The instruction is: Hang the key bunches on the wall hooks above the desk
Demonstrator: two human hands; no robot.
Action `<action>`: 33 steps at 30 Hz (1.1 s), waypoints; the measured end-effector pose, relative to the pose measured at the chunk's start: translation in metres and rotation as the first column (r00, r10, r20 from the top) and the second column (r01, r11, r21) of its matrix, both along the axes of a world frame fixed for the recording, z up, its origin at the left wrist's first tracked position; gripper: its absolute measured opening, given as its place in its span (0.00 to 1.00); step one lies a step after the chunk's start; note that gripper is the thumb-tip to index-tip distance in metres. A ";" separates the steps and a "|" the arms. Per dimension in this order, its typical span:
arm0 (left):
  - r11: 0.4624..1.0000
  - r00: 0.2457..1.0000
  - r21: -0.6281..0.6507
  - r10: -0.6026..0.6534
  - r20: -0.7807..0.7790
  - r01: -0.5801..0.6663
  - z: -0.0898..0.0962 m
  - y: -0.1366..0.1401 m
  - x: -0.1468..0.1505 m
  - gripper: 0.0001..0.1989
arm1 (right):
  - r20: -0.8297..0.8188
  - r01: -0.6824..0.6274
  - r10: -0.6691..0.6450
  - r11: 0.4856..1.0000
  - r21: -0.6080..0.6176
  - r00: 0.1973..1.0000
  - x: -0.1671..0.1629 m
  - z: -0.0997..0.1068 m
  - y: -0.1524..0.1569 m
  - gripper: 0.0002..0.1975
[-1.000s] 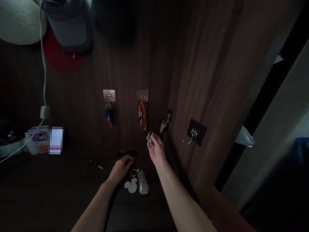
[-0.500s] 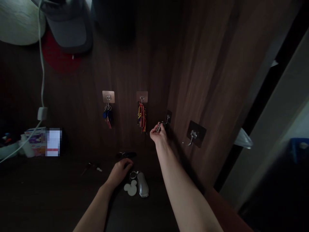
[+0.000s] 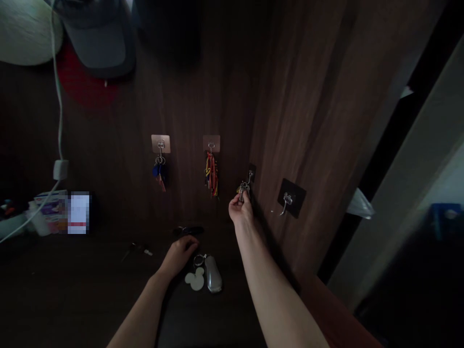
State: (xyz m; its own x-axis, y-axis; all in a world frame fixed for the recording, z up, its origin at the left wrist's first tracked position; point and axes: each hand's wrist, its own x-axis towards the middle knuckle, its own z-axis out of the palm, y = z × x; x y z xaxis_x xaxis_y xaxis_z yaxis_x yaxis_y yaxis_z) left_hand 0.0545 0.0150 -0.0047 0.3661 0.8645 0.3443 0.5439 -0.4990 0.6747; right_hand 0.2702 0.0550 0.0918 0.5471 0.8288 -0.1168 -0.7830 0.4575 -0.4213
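Observation:
My right hand (image 3: 240, 208) pinches a bunch of keys (image 3: 243, 187) just below a small metal hook (image 3: 251, 174) on the side panel, near the corner. Whether the key ring is on that hook I cannot make out. On the dark surface lies my left hand (image 3: 180, 251), fingers loosely bent and thumb apart, with nothing visible in it. Beside it rests a silver key fob (image 3: 213, 274) on a ring with a pale, mouse-head-shaped tag (image 3: 195, 279). A dark key set (image 3: 192, 230) lies just beyond its fingertips.
Blue-tagged keys (image 3: 159, 171) and a red and yellow corded bunch (image 3: 211, 174) hang from hooks on the back panel. A bare hook (image 3: 287, 199) is on the right panel. Loose keys (image 3: 139, 249) lie to the left. A white cable (image 3: 60, 111) and grey cap (image 3: 99, 50) hang upper left.
My right hand has dropped slightly, and the keys it holds now show upright above its fingers, below the corner hook. My left hand stays in place.

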 end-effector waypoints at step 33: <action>0.957 0.957 0.041 0.284 0.062 -0.287 0.009 0.006 -0.022 0.12 | 0.765 -0.075 0.237 0.968 -0.241 0.599 -0.056 -0.081 -0.070 0.09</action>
